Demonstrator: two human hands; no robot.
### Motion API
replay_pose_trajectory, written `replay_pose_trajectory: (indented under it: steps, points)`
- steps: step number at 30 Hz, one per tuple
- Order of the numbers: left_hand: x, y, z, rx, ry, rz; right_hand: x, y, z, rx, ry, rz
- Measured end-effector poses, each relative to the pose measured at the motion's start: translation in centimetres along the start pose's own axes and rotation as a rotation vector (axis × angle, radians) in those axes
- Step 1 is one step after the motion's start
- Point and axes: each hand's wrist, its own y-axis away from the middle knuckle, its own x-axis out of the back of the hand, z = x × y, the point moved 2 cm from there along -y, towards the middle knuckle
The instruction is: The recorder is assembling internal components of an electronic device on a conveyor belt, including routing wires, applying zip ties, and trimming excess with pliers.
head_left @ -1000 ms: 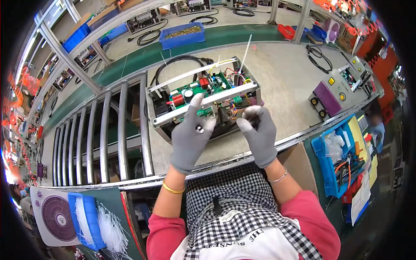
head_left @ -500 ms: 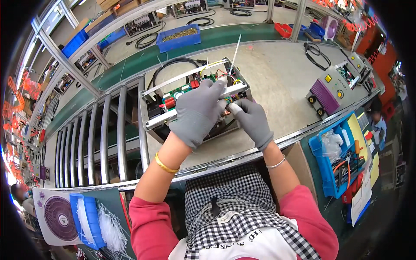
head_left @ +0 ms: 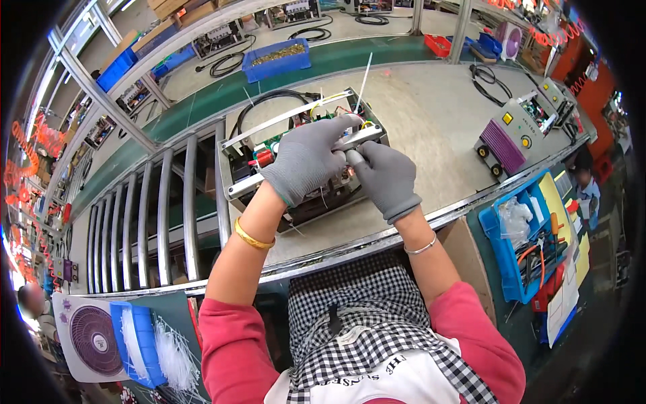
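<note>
An open-topped metal chassis [head_left: 240,183] stands in front of me with circuit boards, a red part [head_left: 264,158] and wires inside. My left hand [head_left: 306,158], in a grey glove, reaches over it with the fingers closed near the right crossbar [head_left: 361,138]. Close against it, my right hand [head_left: 385,178], also gloved, is in a pinch with the thumb and fingertips at the left fingers. What sits between the fingertips is hidden. A white cable tie [head_left: 364,82] sticks up from the chassis's far right side. Thin pale strands show below my left hand.
Metal rollers [head_left: 163,215] run along the left. A purple-sided machine [head_left: 503,145] stands on the bench at right. Nearer is a blue tool tray [head_left: 515,269]. At lower left, a blue bin [head_left: 139,343] lies beside loose cable ties [head_left: 176,353]. A blue bin of small brass-coloured parts [head_left: 277,62] sits behind.
My right hand has shifted slightly left and up, closer against the left. The left hand has turned a little, and a thin strand now shows below it.
</note>
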Motion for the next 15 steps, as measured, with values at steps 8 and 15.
replay_pose_trajectory:
  steps: [8,15]
  points:
    - [0.6,-0.5,-0.6,0.003,0.086,-0.064,3.4,-1.2,-1.5,-0.011,-0.427,0.026]
    - [0.4,-0.6,-0.8,0.050,0.096,-0.050,2.4,-3.0,-2.5,0.148,-0.382,-0.010]
